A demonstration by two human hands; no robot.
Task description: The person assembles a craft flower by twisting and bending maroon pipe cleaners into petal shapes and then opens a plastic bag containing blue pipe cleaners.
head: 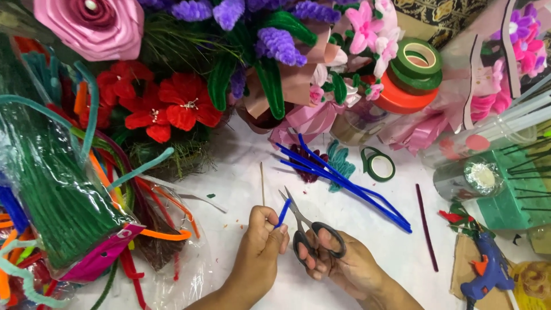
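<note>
My left hand [261,247] pinches a short blue pipe cleaner piece [282,212] between thumb and fingers. My right hand [344,264] has its fingers through the black handles of a pair of scissors [304,227], whose blades point up and left beside the blue piece. Just beyond lie several long blue pipe cleaners [344,181] on the white table [241,178]. A thin wooden stick [262,183] lies to the left of the scissors' tips.
A bag of green pipe cleaners [51,195] and loose coloured ones fill the left. Pipe-cleaner flower bouquets [172,103] stand at the back. Rolls of green and orange tape [410,77], a small green tape roll [379,165], a dark maroon pipe cleaner [426,227] and a blue glue gun [488,270] sit right.
</note>
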